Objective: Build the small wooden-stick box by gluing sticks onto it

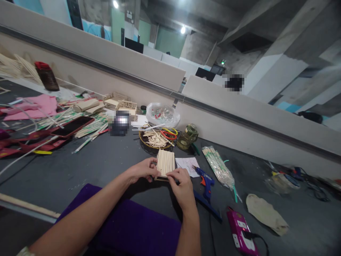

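Observation:
Between my hands is a small box-like piece built of pale wooden sticks [165, 161], its top a row of sticks laid side by side. My left hand [146, 169] grips its left side, thumb at the near corner. On the near right edge, my right hand [181, 183] pinches with thumb and fingers. Just right of the piece lies a sheet of paper with writing [188, 165]. A blue glue gun [207, 182] with an orange trigger rests beside my right hand. Behind the piece stands a basket of short sticks [141, 139].
Orange and yellow scissors handles [169, 133] lie by the basket, near a green glass jar [188, 137]. Wrapped stick bundles [217, 166], a magenta power strip [241, 231] and a beige cloth [266, 213] sit to the right. A phone [73, 127] is left; purple fabric [128, 225] is in front.

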